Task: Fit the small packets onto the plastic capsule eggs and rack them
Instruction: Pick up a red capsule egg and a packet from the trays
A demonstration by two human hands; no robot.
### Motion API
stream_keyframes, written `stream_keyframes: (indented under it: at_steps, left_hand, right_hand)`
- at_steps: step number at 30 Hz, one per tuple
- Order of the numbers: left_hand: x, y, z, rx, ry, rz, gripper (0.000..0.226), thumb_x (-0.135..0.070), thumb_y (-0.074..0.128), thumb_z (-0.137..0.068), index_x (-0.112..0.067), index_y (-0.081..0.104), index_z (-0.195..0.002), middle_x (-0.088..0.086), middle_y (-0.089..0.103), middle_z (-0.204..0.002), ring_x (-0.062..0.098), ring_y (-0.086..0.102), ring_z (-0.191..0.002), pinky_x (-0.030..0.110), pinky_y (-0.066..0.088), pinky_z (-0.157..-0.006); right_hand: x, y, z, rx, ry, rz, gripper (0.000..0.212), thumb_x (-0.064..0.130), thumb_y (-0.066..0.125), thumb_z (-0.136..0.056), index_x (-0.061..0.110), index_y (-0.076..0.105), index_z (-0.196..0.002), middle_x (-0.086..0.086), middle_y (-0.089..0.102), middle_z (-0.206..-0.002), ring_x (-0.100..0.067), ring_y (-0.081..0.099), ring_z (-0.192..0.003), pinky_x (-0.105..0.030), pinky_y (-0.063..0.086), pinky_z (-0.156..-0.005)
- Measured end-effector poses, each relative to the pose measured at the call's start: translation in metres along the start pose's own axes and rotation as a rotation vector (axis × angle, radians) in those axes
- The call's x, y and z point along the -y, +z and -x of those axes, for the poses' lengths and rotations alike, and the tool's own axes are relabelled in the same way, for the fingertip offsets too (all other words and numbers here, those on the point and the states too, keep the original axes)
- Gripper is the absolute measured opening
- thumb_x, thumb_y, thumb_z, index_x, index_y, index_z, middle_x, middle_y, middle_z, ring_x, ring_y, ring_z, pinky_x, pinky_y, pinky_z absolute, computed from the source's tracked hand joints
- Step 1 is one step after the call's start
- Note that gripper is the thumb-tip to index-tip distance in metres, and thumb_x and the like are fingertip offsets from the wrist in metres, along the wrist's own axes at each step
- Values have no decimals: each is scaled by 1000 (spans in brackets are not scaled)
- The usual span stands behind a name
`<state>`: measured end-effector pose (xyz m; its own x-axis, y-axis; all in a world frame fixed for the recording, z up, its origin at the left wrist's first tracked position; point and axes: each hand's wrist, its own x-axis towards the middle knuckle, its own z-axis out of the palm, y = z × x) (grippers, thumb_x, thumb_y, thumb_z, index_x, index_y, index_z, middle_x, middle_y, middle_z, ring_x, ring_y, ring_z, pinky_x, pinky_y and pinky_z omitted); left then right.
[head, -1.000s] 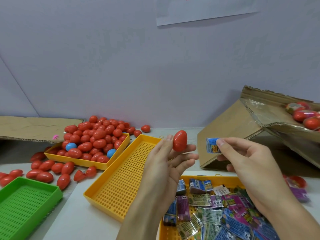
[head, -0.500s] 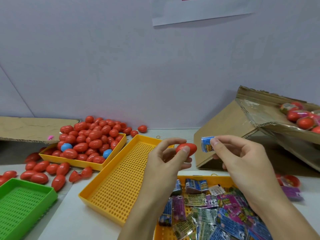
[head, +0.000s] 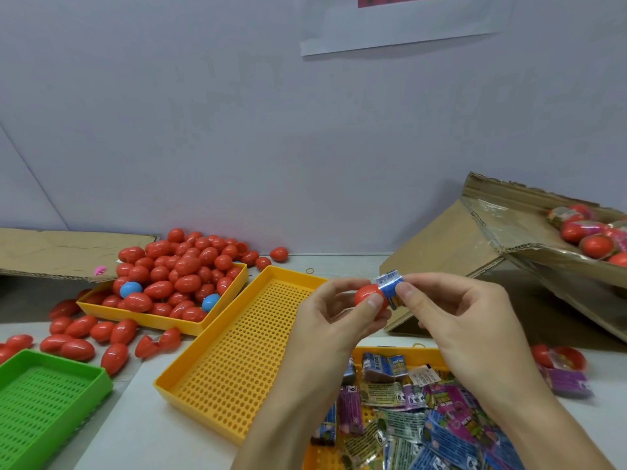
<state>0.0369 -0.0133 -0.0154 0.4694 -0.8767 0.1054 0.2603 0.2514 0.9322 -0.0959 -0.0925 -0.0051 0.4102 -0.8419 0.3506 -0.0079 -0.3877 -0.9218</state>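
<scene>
The hands have come together: the left hand (head: 334,312) grips a red egg (head: 368,295) and the right hand (head: 451,313) pinches a blue packet (head: 390,286) onto it, above the empty yellow rack (head: 190,374). Behind the rack, many eggs (head: 176,269) wait bare.

Small red plastic capsule egg (head: 367,294), held up w/ one end against a small blue foil packet (head: 390,287). More packets (head: 420,418) heaped in yellow tray; red eggs (head: 176,276) piled in far tray.
</scene>
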Motion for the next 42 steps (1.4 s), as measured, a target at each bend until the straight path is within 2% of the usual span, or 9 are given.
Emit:
stream_keyframes:
  at_steps: [5, 11, 15, 22, 28, 30, 33, 35, 42]
  left_hand:
    - [1, 0, -1, 14, 14, 15, 42, -26, 81, -73, -6, 68, -107, 15, 74, -102, 30, 73, -94, 28, 58, -80]
    - [3, -3, -2, -39, 95, -174, 40, -30, 79, -68, -14, 70, -103, 3, 75, -97, 22, 73, -93, 30, 60, -80]
    - [2, -2, 0, -21, 124, -296, 36, -33, 79, -69, -19, 71, -101, -2, 75, -97, 18, 72, -93, 35, 60, -85]
    - [0, 1, 1, 27, 134, -328, 45, -29, 82, -63, -18, 66, -105, 0, 77, -93, 15, 73, -84, 19, 55, -71]
    - [1, 0, 0, -3, 168, -372, 41, -28, 84, -59, -21, 65, -95, -1, 76, -89, 32, 70, -83, 37, 61, -77]
    - [2, 0, 0, -4, 168, -359, 41, -28, 84, -59, -21, 66, -95, 1, 76, -89, 35, 69, -82, 36, 61, -76]
    - [0, 1, 1, 14, 166, -339, 37, -27, 83, -64, -21, 69, -98, 2, 75, -90, 20, 73, -81, 23, 57, -72]
    - [0, 1, 1, 24, 173, -359, 27, -24, 81, -74, -22, 70, -99, 2, 75, -91, 14, 72, -85, 22, 56, -75]
    - [0, 0, 1, 51, 191, -376, 22, -15, 79, -81, -21, 70, -100, 3, 76, -95, 16, 72, -92, 26, 57, -80]
  right_hand:
    - [1, 1, 0, 22, -29, -6, 13, 30, 71, -78, 30, 77, -90, 13, 76, -83, -4, 71, -82, -18, 57, -73]
    - [5, 1, 2, 51, -35, -13, 18, 37, 70, -75, 28, 77, -89, 14, 75, -82, -1, 70, -80, -9, 51, -66]
    - [4, 2, 2, 6, 20, -41, 28, 49, 66, -69, 27, 77, -84, 8, 75, -79, -8, 70, -76, -20, 56, -64]
    - [-2, 3, -1, -34, 156, -129, 15, 37, 72, -78, 23, 77, -82, 8, 75, -78, 1, 67, -75, -23, 46, -67]
    - [0, 3, 0, -18, 182, -135, 25, 44, 71, -72, 23, 78, -82, 7, 75, -78, -1, 67, -74, -23, 47, -66]
    - [1, 3, 0, -8, 180, -124, 29, 47, 69, -69, 23, 78, -83, 7, 75, -79, -1, 67, -75, -23, 47, -66]
    - [1, 3, 0, 4, 173, -110, 21, 41, 71, -76, 23, 78, -84, 7, 75, -80, -2, 67, -76, -21, 48, -66]
    - [1, 2, 0, 4, 164, -108, 20, 40, 70, -76, 23, 78, -84, 8, 75, -80, -1, 67, -77, -21, 48, -66]
    - [5, -1, 1, 63, 127, -101, 30, 49, 70, -68, 26, 78, -85, -1, 74, -82, -10, 66, -77, -19, 50, -63]
